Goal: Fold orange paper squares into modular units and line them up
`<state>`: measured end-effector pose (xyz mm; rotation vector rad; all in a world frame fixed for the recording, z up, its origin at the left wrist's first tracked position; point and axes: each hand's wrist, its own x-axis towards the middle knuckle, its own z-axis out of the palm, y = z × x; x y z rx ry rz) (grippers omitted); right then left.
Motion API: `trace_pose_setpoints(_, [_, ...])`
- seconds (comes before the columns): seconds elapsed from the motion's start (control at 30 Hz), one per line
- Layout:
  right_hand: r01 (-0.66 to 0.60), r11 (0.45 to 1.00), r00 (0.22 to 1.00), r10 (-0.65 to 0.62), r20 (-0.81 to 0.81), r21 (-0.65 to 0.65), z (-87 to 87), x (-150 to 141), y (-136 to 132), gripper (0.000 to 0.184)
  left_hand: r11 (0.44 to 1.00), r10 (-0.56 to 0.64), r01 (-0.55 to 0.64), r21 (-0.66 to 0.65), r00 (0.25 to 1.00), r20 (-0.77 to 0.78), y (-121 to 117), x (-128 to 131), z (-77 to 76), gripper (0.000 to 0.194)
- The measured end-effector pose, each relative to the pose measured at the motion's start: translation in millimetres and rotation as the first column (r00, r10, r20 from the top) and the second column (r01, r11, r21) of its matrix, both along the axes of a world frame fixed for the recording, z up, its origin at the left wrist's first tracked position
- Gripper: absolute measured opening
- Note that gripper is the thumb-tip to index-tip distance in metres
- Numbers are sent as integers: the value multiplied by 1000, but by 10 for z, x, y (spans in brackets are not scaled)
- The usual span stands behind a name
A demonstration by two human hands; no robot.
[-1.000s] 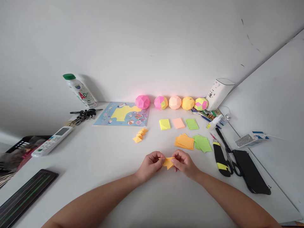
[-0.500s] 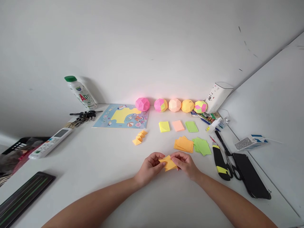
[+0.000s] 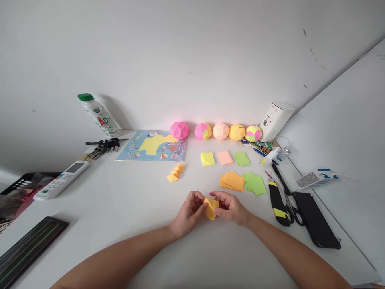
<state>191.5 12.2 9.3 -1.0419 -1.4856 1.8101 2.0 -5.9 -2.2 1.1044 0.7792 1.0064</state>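
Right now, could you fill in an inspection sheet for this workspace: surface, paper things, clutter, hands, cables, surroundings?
Surface: white table, carrying papers and everyday items.
Paper things: folded orange paper in hand; small orange pieces left of centre; loose orange sheets and green sheets; five balls near the wall.
Clutter: remote, keys and bottle at left.
Hands: left hand pinches the paper's left side; right hand touches its right.
Cables: thin white line by the small box, perhaps a cord.
Surroundings: white wall behind; black basket at left.
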Motion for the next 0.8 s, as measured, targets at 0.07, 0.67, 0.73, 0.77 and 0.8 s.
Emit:
trace_pose_setpoints(0.07, [-31, 999, 999, 31, 15, -10, 12, -3, 2, 31, 998, -14, 14, 68, 1000, 0, 2, -9, -29, 11])
trace_pose_setpoints(0.67, [86, 992, 996, -87, 3, 92, -7, -31, 6, 27, 974, -53, 69, 215, 996, -78, 10, -50, -61, 32])
trace_pose_setpoints(0.73, [108, 988, 994, -108, -6, 114, -6, -34, 2, 28, 980, -32, 50, 193, 995, -97, 13, -50, -53, 32])
trace_pose_setpoints(0.77, [116, 985, 993, -116, -10, 127, -5, -34, 1, 28, 981, -20, 40, 188, 994, -105, 15, -50, -53, 31])
trace_pose_setpoints(0.8, [124, 982, 992, -123, -15, 140, -4, -34, 1, 28, 982, -13, 33, 185, 994, -111, 18, -50, -56, 31])
